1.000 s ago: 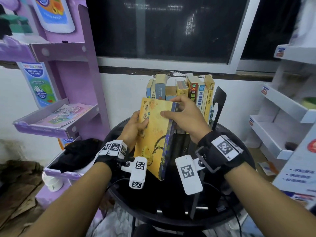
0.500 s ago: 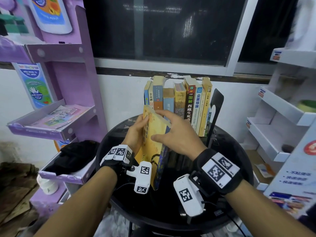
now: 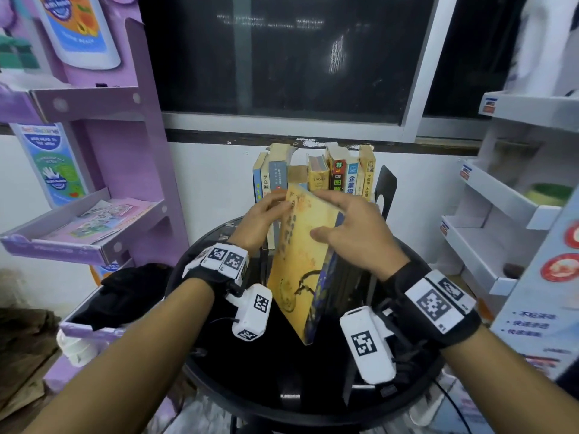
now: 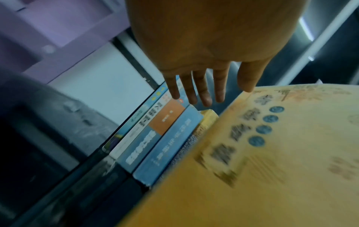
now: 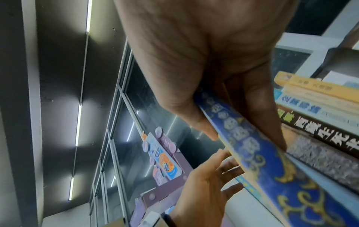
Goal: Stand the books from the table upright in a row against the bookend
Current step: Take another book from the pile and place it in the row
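Note:
A yellow book (image 3: 300,261) with a blue spine (image 5: 291,192) leans tilted on the round black table (image 3: 282,386), its top against a row of upright books (image 3: 316,173). That row stands against a black bookend (image 3: 387,189) on its right. My right hand (image 3: 347,227) grips the yellow book near the top, thumb on the cover and fingers behind the spine (image 5: 246,138). My left hand (image 3: 263,217) is flat with straight fingers (image 4: 204,95) on the spines of the row's left books (image 4: 155,138), thumb touching the yellow cover (image 4: 262,161).
A purple display rack (image 3: 94,227) with trays stands close on the left, with a black cloth (image 3: 125,292) on its lower tray. White shelving (image 3: 501,214) is on the right. A white wall and a dark window lie right behind the books.
The yellow book has moved up and back toward the row, and its top now leans against the spines. My left hand has slid from the book's left edge onto the row's spines.

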Motion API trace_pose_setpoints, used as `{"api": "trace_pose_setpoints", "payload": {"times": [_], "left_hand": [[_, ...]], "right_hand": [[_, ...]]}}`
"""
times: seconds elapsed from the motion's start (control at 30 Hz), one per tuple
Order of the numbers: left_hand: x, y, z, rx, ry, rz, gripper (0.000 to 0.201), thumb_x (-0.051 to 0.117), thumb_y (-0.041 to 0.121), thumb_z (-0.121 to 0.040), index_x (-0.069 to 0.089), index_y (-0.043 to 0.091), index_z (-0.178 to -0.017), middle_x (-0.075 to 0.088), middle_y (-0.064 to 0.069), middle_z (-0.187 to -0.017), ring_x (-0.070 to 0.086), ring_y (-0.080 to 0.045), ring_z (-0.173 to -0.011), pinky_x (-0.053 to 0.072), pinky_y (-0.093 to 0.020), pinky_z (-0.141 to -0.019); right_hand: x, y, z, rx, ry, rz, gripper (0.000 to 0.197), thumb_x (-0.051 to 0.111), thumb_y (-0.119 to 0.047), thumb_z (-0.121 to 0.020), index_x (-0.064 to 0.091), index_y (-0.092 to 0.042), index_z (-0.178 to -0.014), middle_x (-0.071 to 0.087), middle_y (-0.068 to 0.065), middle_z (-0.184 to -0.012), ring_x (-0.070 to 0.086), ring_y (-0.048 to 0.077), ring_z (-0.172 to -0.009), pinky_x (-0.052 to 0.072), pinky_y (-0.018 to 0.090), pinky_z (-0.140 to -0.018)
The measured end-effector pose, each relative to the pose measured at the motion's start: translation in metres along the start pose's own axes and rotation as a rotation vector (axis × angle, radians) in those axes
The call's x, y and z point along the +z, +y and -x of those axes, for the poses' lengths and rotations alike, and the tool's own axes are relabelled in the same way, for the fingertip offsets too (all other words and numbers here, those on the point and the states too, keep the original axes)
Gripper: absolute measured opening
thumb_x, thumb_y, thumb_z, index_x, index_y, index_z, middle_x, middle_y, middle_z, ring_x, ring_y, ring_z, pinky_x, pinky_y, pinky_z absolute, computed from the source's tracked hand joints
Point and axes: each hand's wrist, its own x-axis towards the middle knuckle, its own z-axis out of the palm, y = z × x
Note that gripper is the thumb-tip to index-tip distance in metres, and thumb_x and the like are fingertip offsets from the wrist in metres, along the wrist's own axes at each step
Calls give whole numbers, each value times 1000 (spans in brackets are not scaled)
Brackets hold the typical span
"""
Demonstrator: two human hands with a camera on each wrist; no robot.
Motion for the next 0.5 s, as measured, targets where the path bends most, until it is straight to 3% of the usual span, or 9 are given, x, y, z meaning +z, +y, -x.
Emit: {"api": "trace_pose_setpoints", "payload": {"times": [0.1, 0.2, 0.27, 0.3, 0.4, 0.5], "left_hand": [[6, 3, -14, 104, 9, -257, 32, 57, 32, -92, 60, 21, -122, 57, -4, -121, 53, -18, -115, 43, -37, -101], [17, 14, -26, 251, -27, -648, 34, 56, 30, -94, 59, 22, -127, 53, 0, -114, 48, -19, -114, 37, -38, -103], [28, 23, -31, 330, -55, -840, 36, 55, 34, -93, 57, 24, -127, 53, -2, -119, 46, -20, -119, 35, -38, -103], [35, 26, -34, 367, -69, -905, 37, 55, 36, -93, 57, 25, -128, 53, -2, -123, 44, -20, -121, 35, -40, -104], [58, 31, -41, 445, -119, -1013, 39, 54, 37, -92, 55, 25, -129, 51, 0, -130, 42, -19, -125, 34, -40, -105], [80, 33, -51, 563, -160, -1101, 39, 54, 35, -91, 56, 22, -128, 53, 0, -131, 42, -20, -126, 30, -38, -108]], "right_hand": [[-22, 8, 0, 17, 19, 27, 62, 72, -12, -82, 50, -26, -139, 61, -9, -111, 64, 9, -86, 52, 17, -71], [-40, 22, 0, 42, 57, 74, 61, 72, -12, -82, 51, -25, -137, 61, -5, -118, 61, 14, -101, 52, 20, -77], [-50, 33, -1, 59, 78, 111, 61, 72, -13, -82, 51, -25, -137, 60, -2, -126, 60, 14, -101, 50, 15, -71], [-54, 39, -2, 70, 87, 131, 61, 72, -14, -82, 51, -26, -138, 60, 0, -128, 60, 14, -101, 48, 13, -69], [-68, 51, -4, 96, 118, 186, 61, 71, -14, -82, 51, -26, -138, 62, 2, -127, 58, 18, -107, 51, 20, -74], [-84, 60, -5, 127, 154, 227, 58, 70, -13, -83, 52, -24, -137, 65, 3, -120, 61, 17, -99, 49, 18, -69]]}}
